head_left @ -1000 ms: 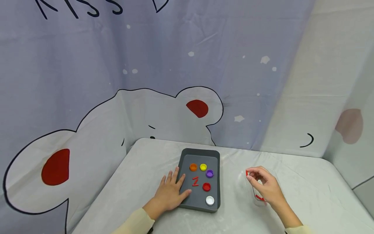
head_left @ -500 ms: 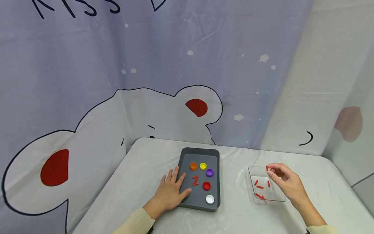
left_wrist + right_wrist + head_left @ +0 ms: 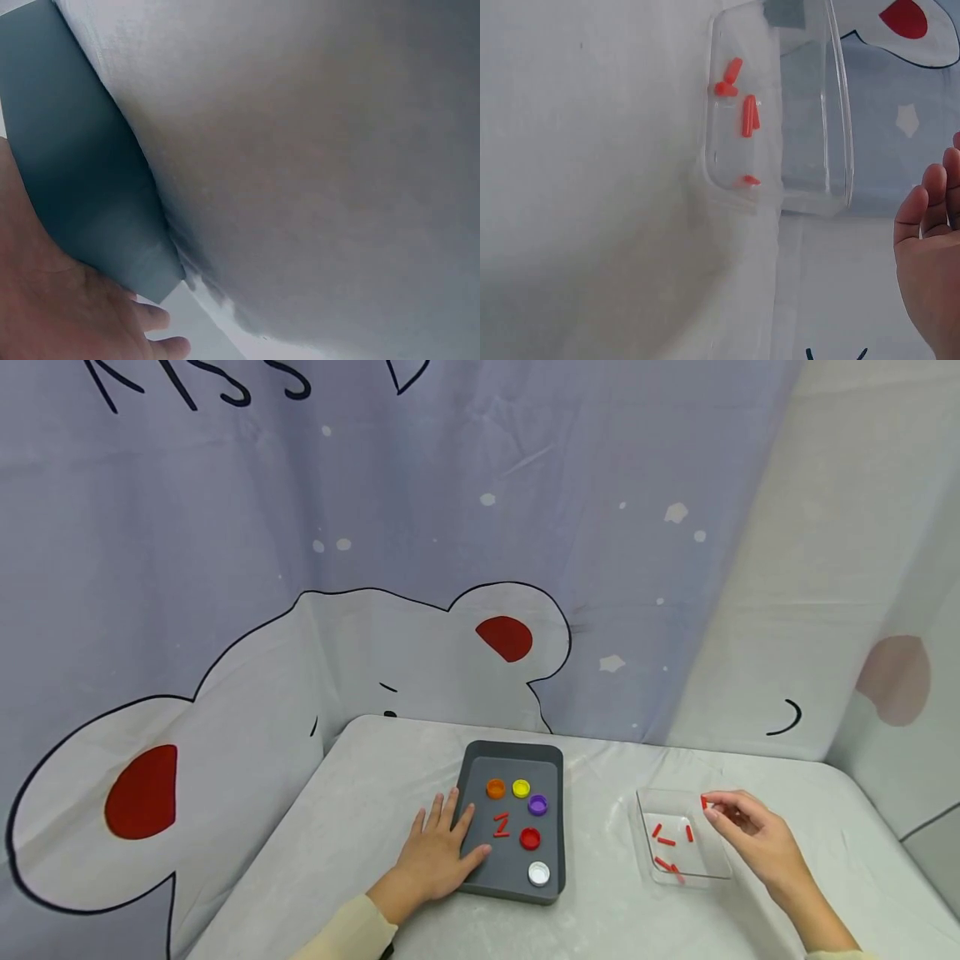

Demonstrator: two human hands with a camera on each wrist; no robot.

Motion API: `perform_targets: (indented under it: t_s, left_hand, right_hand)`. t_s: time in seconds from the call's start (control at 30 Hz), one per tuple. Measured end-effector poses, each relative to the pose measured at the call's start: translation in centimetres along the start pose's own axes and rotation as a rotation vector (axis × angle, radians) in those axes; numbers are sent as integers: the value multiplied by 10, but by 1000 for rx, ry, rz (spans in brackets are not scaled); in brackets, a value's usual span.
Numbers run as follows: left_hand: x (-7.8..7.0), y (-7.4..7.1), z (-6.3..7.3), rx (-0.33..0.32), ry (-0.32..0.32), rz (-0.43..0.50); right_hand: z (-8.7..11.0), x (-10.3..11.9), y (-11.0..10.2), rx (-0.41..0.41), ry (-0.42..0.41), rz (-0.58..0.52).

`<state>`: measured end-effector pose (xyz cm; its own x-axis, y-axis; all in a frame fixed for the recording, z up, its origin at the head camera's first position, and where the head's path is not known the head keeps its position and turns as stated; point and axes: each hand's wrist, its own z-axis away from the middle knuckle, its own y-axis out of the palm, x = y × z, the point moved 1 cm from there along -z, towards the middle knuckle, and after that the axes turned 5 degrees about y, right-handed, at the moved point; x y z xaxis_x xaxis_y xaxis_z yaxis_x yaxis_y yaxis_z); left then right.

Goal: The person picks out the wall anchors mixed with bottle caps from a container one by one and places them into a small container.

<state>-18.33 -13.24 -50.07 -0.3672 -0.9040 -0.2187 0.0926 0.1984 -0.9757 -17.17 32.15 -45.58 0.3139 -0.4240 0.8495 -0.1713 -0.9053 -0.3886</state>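
My right hand (image 3: 761,839) pinches a small red stick (image 3: 704,802) between thumb and fingertips, above the far right corner of a clear plastic box (image 3: 705,860). Several more red sticks (image 3: 666,842) lie loose inside that box. In the right wrist view, the hand (image 3: 934,262) shows at the right edge; its fingertips and the held stick fall outside that picture. My left hand (image 3: 433,856) rests with spread fingers on the left edge of a grey tray (image 3: 513,748). Three red sticks (image 3: 502,826) lie in the tray in a Z shape.
Small round caps stand in the tray: orange (image 3: 496,788), yellow (image 3: 521,788), purple (image 3: 537,805), red (image 3: 530,838) and white (image 3: 538,873). A white cloth (image 3: 390,760) covers the table. A printed curtain (image 3: 420,510) hangs behind it.
Holding the red stick, my right hand has moved right, from the box's left side to its far right corner, uncovering the sticks inside. My left hand has stayed on the tray.
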Motion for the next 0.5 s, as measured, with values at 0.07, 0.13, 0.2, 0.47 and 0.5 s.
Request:
perform_targets:
  t_s: [0.07,0.13,0.2,0.47,0.5]
  left_hand:
    - [0,0,0,0,0,-1]
    - [0,0,1,0,1,-3]
    - [0,0,1,-2,2,-7]
    - [1,1,-1,-4,-3,-5]
    - [1,1,-1,-5,-4,-8]
  right_hand:
    - [1,-3,-2,1,8,-5]
    - [2,-5,-4,5,15,-13]
    - [3,-7,-6,10,21,-8]
    - [2,-13,-17,27,41,75]
    - [1,-13,-19,28,42,82]
